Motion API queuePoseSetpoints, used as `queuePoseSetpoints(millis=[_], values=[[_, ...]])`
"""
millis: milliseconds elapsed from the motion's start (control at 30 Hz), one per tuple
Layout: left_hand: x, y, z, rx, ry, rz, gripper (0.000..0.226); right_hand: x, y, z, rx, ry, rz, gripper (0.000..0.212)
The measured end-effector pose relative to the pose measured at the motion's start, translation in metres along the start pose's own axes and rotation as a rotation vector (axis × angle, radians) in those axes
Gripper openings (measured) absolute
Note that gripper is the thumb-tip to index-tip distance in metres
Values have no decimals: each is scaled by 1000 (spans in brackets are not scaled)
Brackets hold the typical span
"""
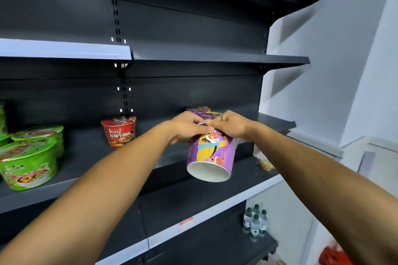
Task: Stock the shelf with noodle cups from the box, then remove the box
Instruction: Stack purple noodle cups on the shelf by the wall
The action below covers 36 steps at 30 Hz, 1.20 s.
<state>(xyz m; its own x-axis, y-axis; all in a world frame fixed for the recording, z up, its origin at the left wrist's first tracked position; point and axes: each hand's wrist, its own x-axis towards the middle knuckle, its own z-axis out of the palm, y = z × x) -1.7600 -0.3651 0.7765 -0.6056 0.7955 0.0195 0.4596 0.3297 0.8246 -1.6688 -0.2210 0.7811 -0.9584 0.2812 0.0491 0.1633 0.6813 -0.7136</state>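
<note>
Both hands grip the tall purple paper noodle cup at its top rim: the left hand curls over the left side and the right hand over the right, fingertips nearly meeting. The cup hangs below the hands, tilted, white base nearest, at the near edge of the dark grey metal shelf. Another purple-lidded cup stands just behind; a red noodle cup stands left.

**Only one label legible**

The red noodle cup, left of centre and far back, reads "红烧牛肉面" across its side. Print on the green cups at far left, the purple cup and the red tag on the near shelf edge is too blurred to read.
</note>
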Motion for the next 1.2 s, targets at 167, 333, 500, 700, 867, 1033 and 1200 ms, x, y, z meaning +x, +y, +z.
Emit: queuePoseSetpoints(millis=[167,333,500,700,867,1033,1200], values=[[30,14,16,-2,65,76,11,9,23,-24,-15,57,-74,39],[62,15,10,51,122,114,15,35,33,-41,-85,84,-153,32],[106,19,-11,76,176,179,19,78,31,-65,-188,140,-219,38],[160,30,-34,107,234,251,20,130,30,-92,-213,210,-265,32],[200,30,-45,153,304,345,16,168,38,-105,-282,326,-347,38],[230,19,-44,294,386,387,29,200,55,-109,-328,322,-422,34],[260,12,-43,375,422,348,37,233,71,-116,-354,288,-482,30]])
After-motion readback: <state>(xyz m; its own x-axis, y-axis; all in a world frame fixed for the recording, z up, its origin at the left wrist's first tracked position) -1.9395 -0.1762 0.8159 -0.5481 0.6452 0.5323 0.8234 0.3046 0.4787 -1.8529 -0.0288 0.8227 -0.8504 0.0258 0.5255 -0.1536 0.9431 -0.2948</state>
